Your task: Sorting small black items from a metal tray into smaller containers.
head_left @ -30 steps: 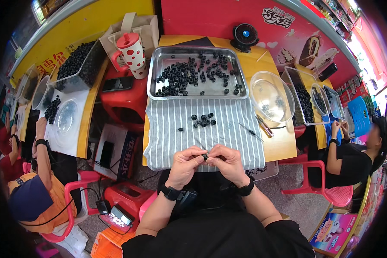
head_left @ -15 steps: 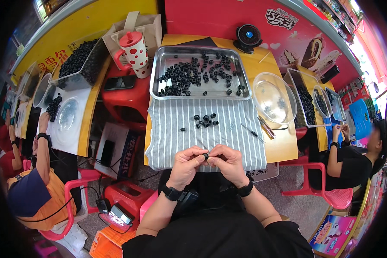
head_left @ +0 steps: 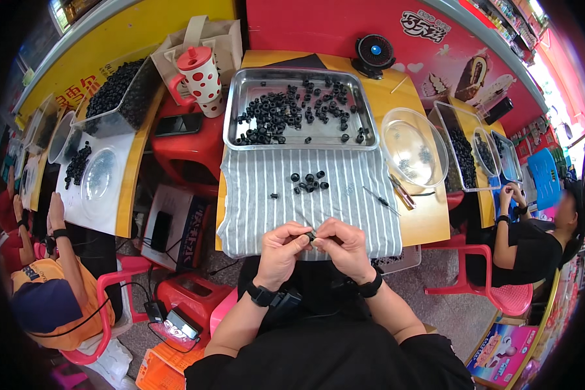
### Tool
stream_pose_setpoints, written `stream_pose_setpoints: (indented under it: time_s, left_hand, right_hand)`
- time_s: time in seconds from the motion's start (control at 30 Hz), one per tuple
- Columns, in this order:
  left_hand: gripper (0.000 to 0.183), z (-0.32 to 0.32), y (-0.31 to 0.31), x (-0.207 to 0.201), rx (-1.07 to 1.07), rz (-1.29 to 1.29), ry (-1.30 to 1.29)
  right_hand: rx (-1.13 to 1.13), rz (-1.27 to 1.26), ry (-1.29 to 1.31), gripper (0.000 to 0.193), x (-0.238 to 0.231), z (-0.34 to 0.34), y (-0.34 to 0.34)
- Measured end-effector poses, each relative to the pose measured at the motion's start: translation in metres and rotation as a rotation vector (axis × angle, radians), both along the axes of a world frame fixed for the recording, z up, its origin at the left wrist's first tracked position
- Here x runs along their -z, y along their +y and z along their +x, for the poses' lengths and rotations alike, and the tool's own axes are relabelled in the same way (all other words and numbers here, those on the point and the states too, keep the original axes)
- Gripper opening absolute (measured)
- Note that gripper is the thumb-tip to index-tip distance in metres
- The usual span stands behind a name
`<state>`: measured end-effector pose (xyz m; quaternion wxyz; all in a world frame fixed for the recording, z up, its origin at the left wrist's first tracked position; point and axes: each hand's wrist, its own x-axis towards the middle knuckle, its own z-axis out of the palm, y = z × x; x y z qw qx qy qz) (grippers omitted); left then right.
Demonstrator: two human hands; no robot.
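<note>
Over the near edge of a grey striped cloth (head_left: 253, 201), my left hand (head_left: 283, 250) and my right hand (head_left: 342, 247) meet, fingers pinched. Between their fingertips sits a small black part (head_left: 311, 236), mostly covered by the fingers, that both hands grip. Beyond them on the cloth lies a loose group of small black round parts (head_left: 310, 182), with a single one (head_left: 273, 195) off to the left. A metal tray (head_left: 299, 144) behind the cloth holds many more such parts. Right of that group rests a thin pointed tool (head_left: 380, 201).
A clear round lid-like dish (head_left: 396, 170) and a brown-handled tool (head_left: 403, 193) lie at the right. A small black fan (head_left: 374, 55) stands behind. On a red stool (head_left: 185, 156) are a dotted tumbler (head_left: 201, 81) and a phone (head_left: 179, 124). Co-workers sit left and right.
My hands stay together, with the fingers barely shifted around the black part. The co-worker at the left has drawn a hand back from the black parts on their table.
</note>
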<state>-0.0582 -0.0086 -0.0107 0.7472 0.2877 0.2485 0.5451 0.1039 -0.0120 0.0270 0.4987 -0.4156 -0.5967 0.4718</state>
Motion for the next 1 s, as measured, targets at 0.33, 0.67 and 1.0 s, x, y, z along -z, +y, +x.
stream_pose_setpoints:
  time_s: [0.33,0.67,1.0]
  left_hand:
    - [0.015,-0.006,0.004,0.000,0.085,-0.032,-0.036]
    - [0.014,-0.007,0.004,0.001,0.100,0.021,-0.033]
    - [0.018,0.000,0.002,0.002,0.016,-0.025,-0.004]
  right_hand:
    - [-0.050,-0.142,0.180,0.007,0.007,0.004,-0.001]
    - [-0.046,-0.042,0.057,0.009,0.003,0.006,0.000]
    - [-0.013,0.003,0.107,0.010,0.005,-0.006,0.007]
